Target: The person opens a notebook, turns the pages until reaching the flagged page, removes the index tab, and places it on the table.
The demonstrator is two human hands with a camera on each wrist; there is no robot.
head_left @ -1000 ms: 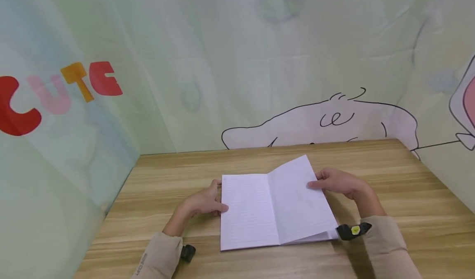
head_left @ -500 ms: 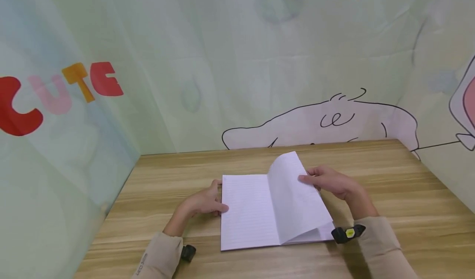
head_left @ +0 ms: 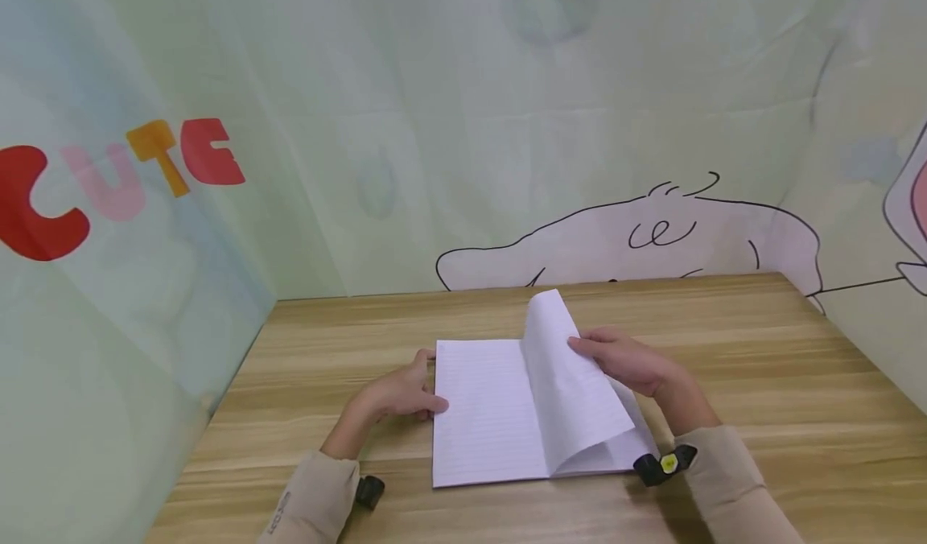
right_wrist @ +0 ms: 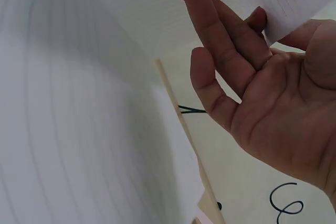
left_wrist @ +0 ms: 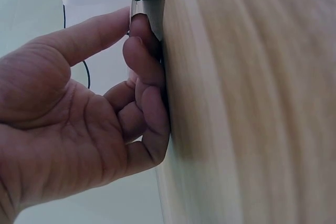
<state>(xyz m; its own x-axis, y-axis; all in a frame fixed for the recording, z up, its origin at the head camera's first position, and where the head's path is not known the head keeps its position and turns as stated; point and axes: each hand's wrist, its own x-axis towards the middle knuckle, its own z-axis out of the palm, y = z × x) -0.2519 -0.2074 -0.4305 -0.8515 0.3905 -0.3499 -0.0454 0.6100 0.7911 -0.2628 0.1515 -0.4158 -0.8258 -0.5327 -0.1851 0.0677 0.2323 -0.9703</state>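
An open notebook (head_left: 484,419) with lined white pages lies on the wooden table. At its left edge, my left hand (head_left: 403,391) grips the cover side, thumb on the page and curled fingers at the underside, as the left wrist view also shows. My right hand (head_left: 628,360) pinches the outer edge of a right-hand page (head_left: 568,403), which stands raised and bowed toward the spine. Beneath it, part of the lower right pages (head_left: 632,447) shows. In the right wrist view, the thumb is partly hidden by the page, with several fingers (right_wrist: 212,38) behind the sheet.
The wood-grain table (head_left: 348,323) runs back to a pale printed curtain (head_left: 405,125) with a cartoon outline and coloured letters. A second curtain side (head_left: 94,351) borders the table's left edge. Black wrist devices sit by both beige sleeves (head_left: 731,467).
My right hand has moved left, bringing the page further up and over toward the spine. The page curls more, uncovering more of the sheets below. My left hand has stayed in place.
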